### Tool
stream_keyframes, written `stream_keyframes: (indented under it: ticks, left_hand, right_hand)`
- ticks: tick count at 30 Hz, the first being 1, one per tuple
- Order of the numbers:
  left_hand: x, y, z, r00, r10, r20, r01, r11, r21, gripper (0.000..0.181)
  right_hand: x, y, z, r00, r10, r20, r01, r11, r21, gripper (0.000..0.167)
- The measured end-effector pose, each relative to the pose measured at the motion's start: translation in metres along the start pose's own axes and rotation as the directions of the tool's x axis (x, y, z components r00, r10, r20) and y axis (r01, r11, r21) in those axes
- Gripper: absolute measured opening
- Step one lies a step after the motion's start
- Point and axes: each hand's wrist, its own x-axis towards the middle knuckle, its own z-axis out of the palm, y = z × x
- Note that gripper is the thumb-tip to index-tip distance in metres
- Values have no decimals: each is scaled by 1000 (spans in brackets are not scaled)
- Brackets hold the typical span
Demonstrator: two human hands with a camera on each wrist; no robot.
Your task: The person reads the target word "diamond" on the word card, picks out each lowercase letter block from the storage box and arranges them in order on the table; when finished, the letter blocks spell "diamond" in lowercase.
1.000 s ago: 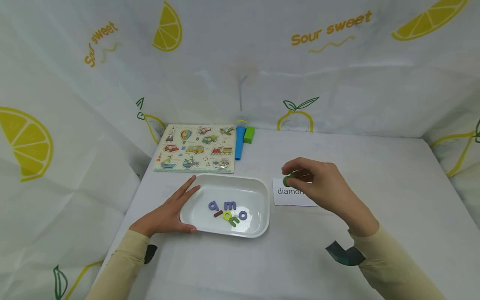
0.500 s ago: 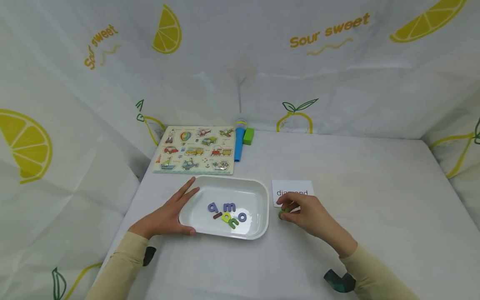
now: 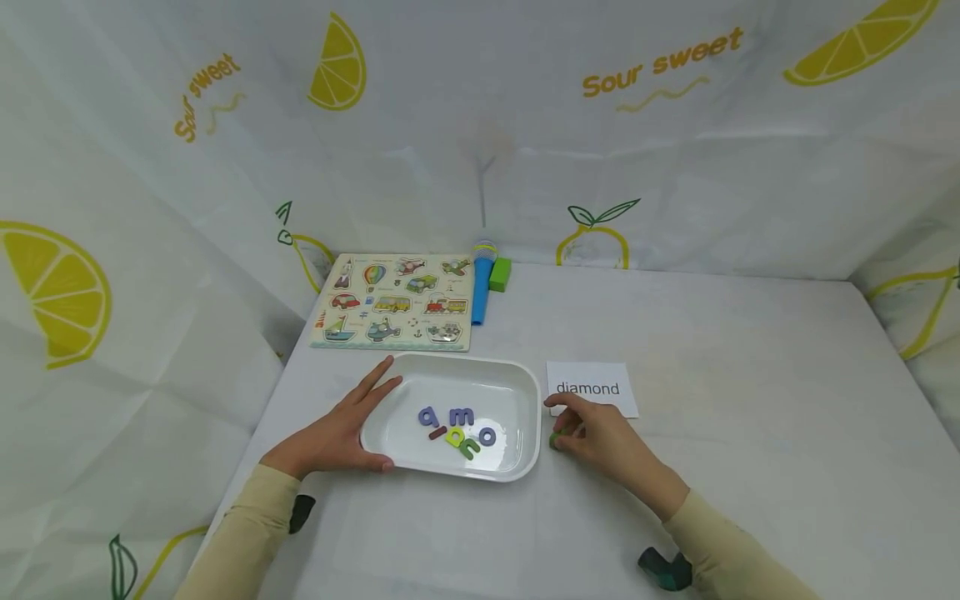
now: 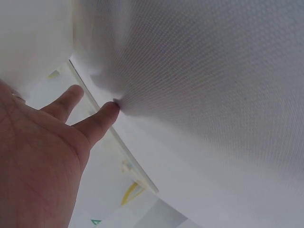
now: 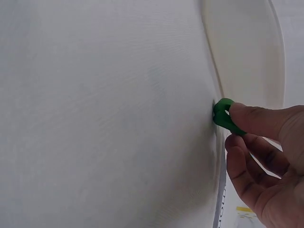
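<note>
My right hand (image 3: 609, 442) pinches a green letter piece (image 5: 227, 115) between thumb and fingers, at the table surface just right of the white tray (image 3: 536, 417). In the right wrist view the piece shows a small loop and a stem running under the fingers. A white card (image 3: 600, 375) printed "diamond" lies just beyond that hand. My left hand (image 3: 333, 435) rests against the tray's left end, fingers straight and spread, thumb at the near side. Inside the tray lie a purple letter m (image 3: 461, 417), a purple o (image 3: 487, 437), a green n (image 3: 469, 448) and several other letter pieces.
Behind the tray lies a vehicle picture puzzle board (image 3: 393, 302). A blue toy microphone (image 3: 481, 287) and a green block (image 3: 500, 274) are beside it. White cloth printed with lemons (image 3: 337, 62) hangs around the table's back and sides.
My right hand has come down and to the left from over the card, carrying the green letter piece to beside the tray. The card's word now shows. The left hand has stayed put.
</note>
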Motion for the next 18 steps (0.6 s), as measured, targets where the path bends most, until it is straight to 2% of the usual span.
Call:
stream_keyframes:
  ticks: [8,18]
  left_hand:
    - [0,-1,1,1000,-4,-1,4,1000,-12,121]
    - [0,-3,2,1000,6,-4,-6,1000,-10,121]
  right_hand:
    - [3,2,4,999,4,-42,-6,999,-49,50]
    - [-1,0,7,997,73,0,-73,995,-74,46]
